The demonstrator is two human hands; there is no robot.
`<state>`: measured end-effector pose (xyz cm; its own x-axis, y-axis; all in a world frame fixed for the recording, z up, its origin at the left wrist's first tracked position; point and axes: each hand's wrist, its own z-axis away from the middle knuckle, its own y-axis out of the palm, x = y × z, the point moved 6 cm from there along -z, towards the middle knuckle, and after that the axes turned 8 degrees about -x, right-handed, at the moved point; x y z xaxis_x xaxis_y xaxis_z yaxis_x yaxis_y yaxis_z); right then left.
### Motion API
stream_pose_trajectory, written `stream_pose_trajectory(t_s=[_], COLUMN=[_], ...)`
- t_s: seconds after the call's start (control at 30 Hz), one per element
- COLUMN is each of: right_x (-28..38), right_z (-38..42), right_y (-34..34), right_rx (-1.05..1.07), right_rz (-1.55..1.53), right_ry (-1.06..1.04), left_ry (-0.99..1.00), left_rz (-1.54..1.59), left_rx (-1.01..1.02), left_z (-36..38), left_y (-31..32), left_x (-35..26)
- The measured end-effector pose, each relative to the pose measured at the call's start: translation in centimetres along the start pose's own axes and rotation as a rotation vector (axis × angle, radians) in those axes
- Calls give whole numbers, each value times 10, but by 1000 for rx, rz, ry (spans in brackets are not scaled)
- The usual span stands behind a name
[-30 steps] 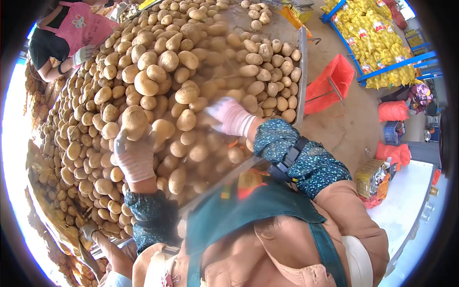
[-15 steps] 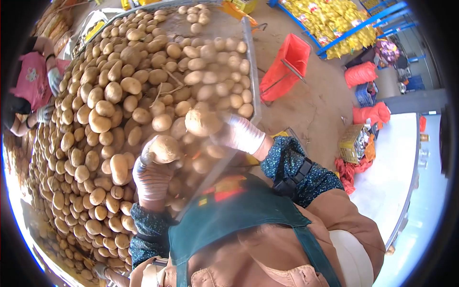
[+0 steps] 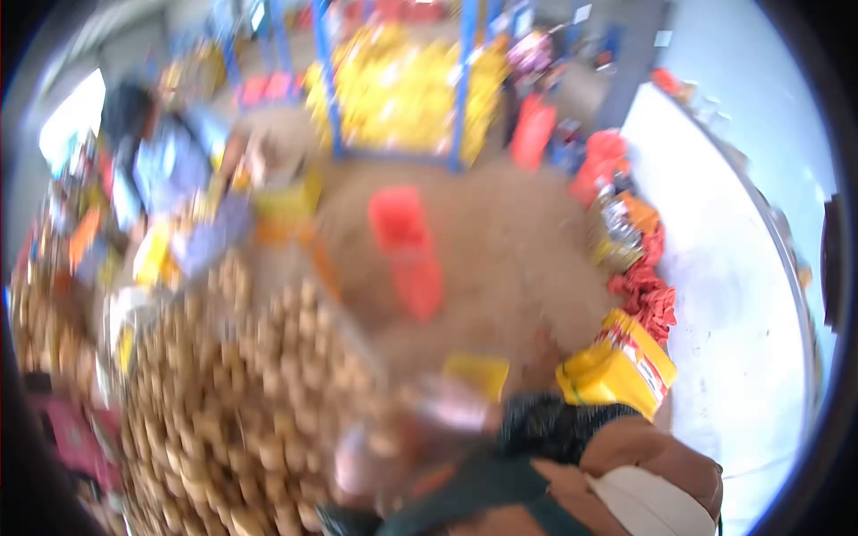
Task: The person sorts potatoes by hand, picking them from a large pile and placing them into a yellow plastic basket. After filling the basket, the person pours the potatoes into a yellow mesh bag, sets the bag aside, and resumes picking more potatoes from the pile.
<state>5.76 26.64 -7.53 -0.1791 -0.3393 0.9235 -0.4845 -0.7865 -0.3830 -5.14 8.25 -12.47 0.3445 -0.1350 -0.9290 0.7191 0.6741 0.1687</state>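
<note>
Strong motion blur covers the view. My left hand (image 3: 357,464), in a pale glove, is low in the middle by the near edge of a big heap of potatoes (image 3: 232,402). To its right, my right hand (image 3: 456,402), also gloved, reaches in at the heap's corner. A brownish smear lies between the two hands; whether it is a potato in either one cannot be made out. The fingers of both hands are smeared. The metal rim (image 3: 349,326) of the potato table runs just beyond them.
A red sack on a stand (image 3: 407,246) is on the floor ahead. Behind it a blue rack (image 3: 326,80) holds yellow bags (image 3: 402,89). A yellow bag (image 3: 621,366) and red netting (image 3: 645,299) lie right, beside a white panel (image 3: 715,259). Another person (image 3: 170,161) is at left.
My view has swung up and to the right, bringing the rack and another person into sight. Earlier each hand held a potato over the heap; now both hands are blurred, lower in view.
</note>
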Motion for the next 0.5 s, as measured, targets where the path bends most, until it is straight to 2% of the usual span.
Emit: stream_pose_trajectory(t_s=[0.03, 0.07, 0.1, 0.13, 0.23, 0.27, 0.33, 0.4, 0.47, 0.5], right_x=[-42, -60, -82, -105, -154, -163, -176, -230, -233, -232], right_z=[7, 17, 29, 44, 68, 77, 98, 102, 116, 119], right_y=[-4, -14, -25, -37, -78, -90, -110, -117, -121, -123], right_rx=[0, -102, -60, -41, -183, -182, -180, -76, -49, -56], right_rz=[167, 96, 9, -66, 181, 184, 179, 414, 636, 775], right_ry=[-46, -40, 207, 456, 178, 241, 379, 249, 107, 9], left_ry=[-240, -385, -486, -551, -544, -602, -625, -612, -576, -285], left_rz=[307, 443, 493, 539, 407, 613, 499, 366, 222, -89], left_rx=[36, 58, 73, -27, 38, 402, 156, -25, -152, -151], left_z=[-12, -21, -24, -10, -38, -63, -55, -44, -31, -34], left_y=[8, 20, 26, 59, 82, 84, 100, 118, 133, 136], left_x=[28, 43, 64, 26, 63, 100, 96, 76, 58, 43])
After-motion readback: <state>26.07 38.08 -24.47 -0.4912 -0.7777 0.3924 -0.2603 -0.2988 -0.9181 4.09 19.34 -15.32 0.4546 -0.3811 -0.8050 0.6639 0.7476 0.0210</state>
